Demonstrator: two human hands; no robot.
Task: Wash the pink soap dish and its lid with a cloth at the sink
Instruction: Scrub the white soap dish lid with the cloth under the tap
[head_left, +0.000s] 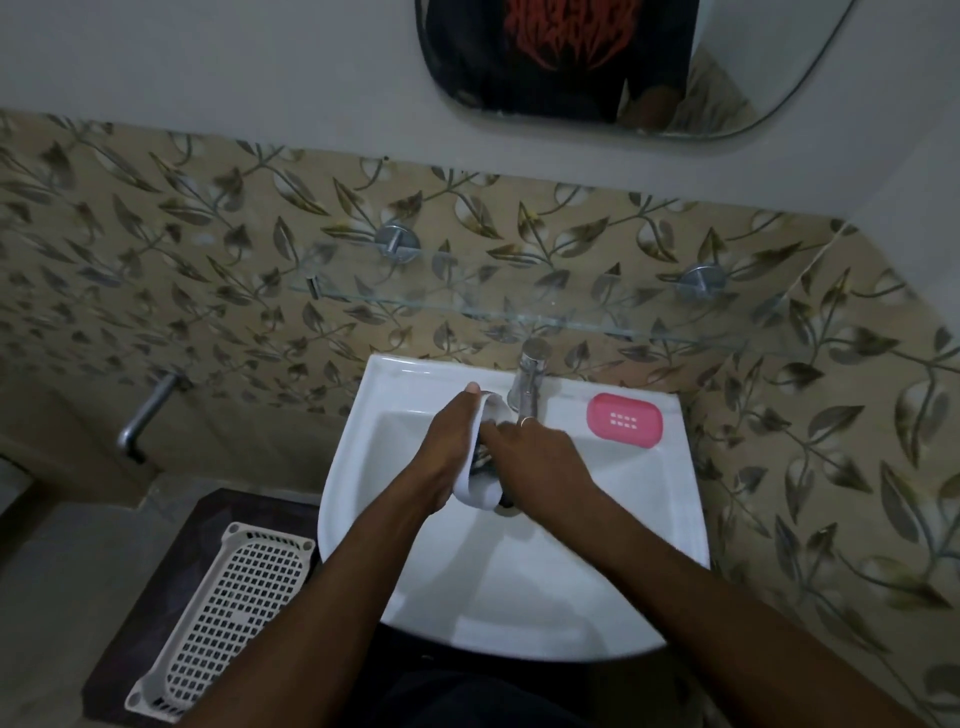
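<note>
Head view: nearest, at 8 o'clock from the sink (519, 587), a white slotted basket (228, 613) lies on a dark mat. Both forearms come in from 6 o'clock and meet over the basin, just above the drain (506, 506).

The left hand (452, 441) has its fingers curled round a white piece (475, 493), held on edge with the thumb up at its far end (lid or base, we cannot tell). The right hand (540, 457) is against the piece's open face with a dark cloth (485, 465) wedged between. Its fingertips are hidden, so we cannot tell if it pinches the cloth or presses it flat.

We judge the step as scrubbing the piece's inside. To do it well, we'd keep the left grip firm on the rim, drive the cloth into the corners, turn the piece to reach every side, and stay low over the basin in case it slips.

Further out, the tap (530, 379) stands at 12 o'clock. The pink soap dish (625, 420) rests on the ledge at 2 o'clock, apart from both hands and not yet in hand. Beyond are a glass shelf (519, 312), then the mirror (623, 67).
</note>
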